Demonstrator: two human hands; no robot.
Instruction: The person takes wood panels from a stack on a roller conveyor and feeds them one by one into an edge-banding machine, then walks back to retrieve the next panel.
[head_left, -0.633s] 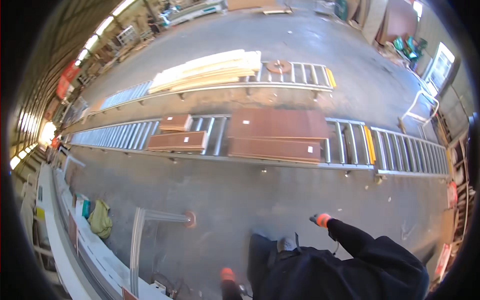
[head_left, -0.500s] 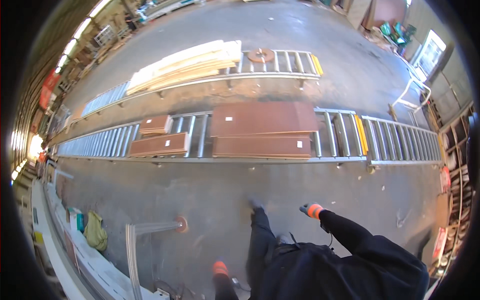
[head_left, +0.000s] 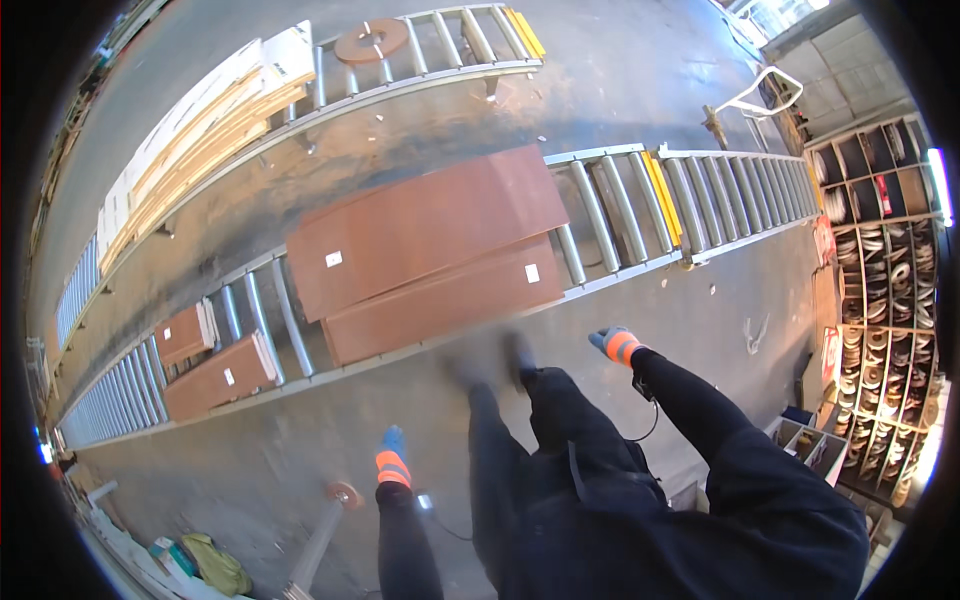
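Note:
Both my hands are in blue gloves with orange cuffs. My left hand [head_left: 393, 455] hangs over the grey floor, near a round-footed stand [head_left: 345, 494]; its fingers point forward and hold nothing I can see. My right hand [head_left: 612, 344] is held out in front of the roller conveyor [head_left: 618, 205], apart from it, fingers loosely bent with nothing visible in them. Ahead of me, large brown panels [head_left: 430, 235] lie stacked on the rollers, a white label on each visible stack. Smaller brown panels [head_left: 222, 378] rest farther left on the same conveyor.
Behind runs a second conveyor [head_left: 440, 70] carrying pale boards [head_left: 205, 125] and a brown roll [head_left: 372, 41]. A rack of coiled rolls [head_left: 880, 320] stands at the right. A white tubular frame [head_left: 765, 95] is at the far right, and a green bag [head_left: 217, 565] lies lower left.
My view has turned right and come nearer the conveyor; the panels look larger and farther left. My left hand has swung forward into fuller view, and my feet have stepped ahead.

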